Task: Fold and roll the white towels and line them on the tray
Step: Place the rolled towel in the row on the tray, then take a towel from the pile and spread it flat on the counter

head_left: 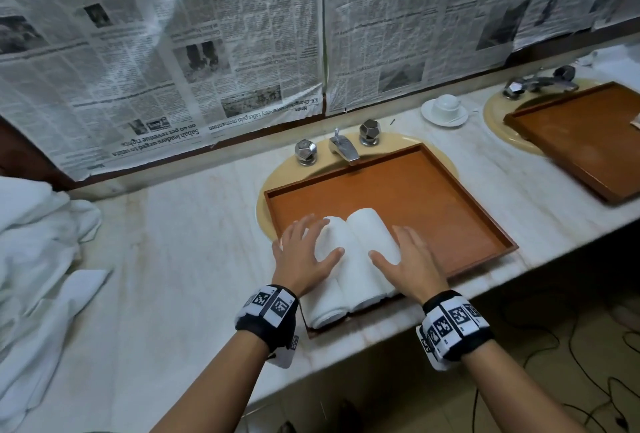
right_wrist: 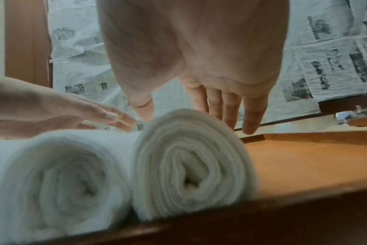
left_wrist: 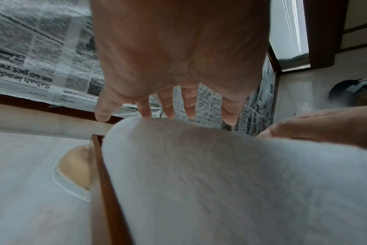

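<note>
Over the near left corner of the wooden tray, your two hands lie flat with fingers spread, gripping nothing. Your left hand rests on the left rolled towel, which lies tight along the tray's left rim with its near end reaching the front rim. Your right hand lies along the right side of the right rolled towel; from the right wrist view you cannot tell whether its fingertips touch the tray floor. Both rolls lie side by side and touching, their spiral ends facing you at the front edge. To the right of the rolls the tray floor is bare wood up to the far and right rims. Your tray sits across a sink basin, its far rim just under the tap. At the left end of the bench a heap of loose white towels lies well apart from the tray. A second tray sits over the right-hand basin, with a cup and saucer between the two basins.
</note>
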Action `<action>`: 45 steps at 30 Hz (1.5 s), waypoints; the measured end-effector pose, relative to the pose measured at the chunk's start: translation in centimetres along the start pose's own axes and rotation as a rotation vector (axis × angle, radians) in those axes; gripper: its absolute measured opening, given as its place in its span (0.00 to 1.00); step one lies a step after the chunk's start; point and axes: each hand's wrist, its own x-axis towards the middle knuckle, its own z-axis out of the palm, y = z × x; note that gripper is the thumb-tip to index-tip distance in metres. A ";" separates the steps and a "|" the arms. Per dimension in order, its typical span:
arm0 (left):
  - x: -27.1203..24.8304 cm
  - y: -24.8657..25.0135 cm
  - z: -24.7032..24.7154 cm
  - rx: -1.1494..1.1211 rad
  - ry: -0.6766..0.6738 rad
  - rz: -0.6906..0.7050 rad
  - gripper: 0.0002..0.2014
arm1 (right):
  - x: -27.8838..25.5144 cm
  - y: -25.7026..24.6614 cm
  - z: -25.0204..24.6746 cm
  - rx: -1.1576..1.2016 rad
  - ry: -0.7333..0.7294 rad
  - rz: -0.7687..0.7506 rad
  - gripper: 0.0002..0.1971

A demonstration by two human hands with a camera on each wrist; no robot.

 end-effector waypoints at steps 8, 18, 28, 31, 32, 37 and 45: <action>-2.6 -5.3 -3.9 -0.063 0.062 -0.052 0.31 | -0.6 -6.5 1.2 -0.058 0.034 -0.212 0.36; -10.8 -19.1 -13.0 -0.054 0.151 -0.235 0.31 | -4.0 -21.4 9.7 -0.134 -0.097 -0.480 0.39; -20.8 -32.3 -23.4 0.079 0.338 -0.393 0.36 | -7.9 -37.7 21.3 -0.157 -0.285 -0.711 0.46; -22.3 -35.1 -25.8 0.165 0.451 -0.431 0.35 | -7.5 -41.9 24.7 -0.150 -0.321 -0.821 0.44; -22.5 -36.2 -26.6 0.193 0.500 -0.458 0.33 | -7.2 -43.5 25.7 -0.141 -0.340 -0.850 0.41; -22.1 -40.7 -31.3 0.217 0.616 -0.723 0.33 | -6.2 -51.8 30.2 -0.053 -0.379 -0.907 0.32; -25.2 -41.3 -31.2 0.070 0.541 -0.372 0.16 | -4.1 -58.9 32.5 -0.191 -0.340 -1.082 0.37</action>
